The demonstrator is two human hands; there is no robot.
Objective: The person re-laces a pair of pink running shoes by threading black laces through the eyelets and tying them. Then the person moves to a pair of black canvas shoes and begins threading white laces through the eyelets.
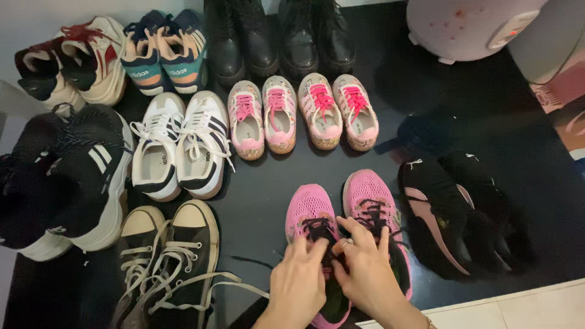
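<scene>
Pink sneakers [341, 225] on near floor [262, 195], centre. Left hand [298, 283] and right hand [365, 268] together, pinching the left sneaker's black laces [318, 230]. Advise even tension, firm knot.

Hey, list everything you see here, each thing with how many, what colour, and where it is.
Pink mesh sneakers: 2, pink with black laces, front centre, under the hands.
Black canvas sneakers: 2, black with cream toes and laces, front left.
Black and pink sneakers: 2, right of the pink mesh pair.
White striped sneakers: 2, white with dark stripes, middle left.
Chunky black sneakers: black with white soles, far left; count unclear.
Small patterned shoes: 4, pink laces, centre.
Black boots: 2 pairs, back centre.
Teal and navy sneakers: 2, back left.
White, red and black sneakers: 2, back left corner.
White appliance: 1, back right.
Left hand: on the black laces.
Right hand: on the black laces, wearing a ring.
</scene>
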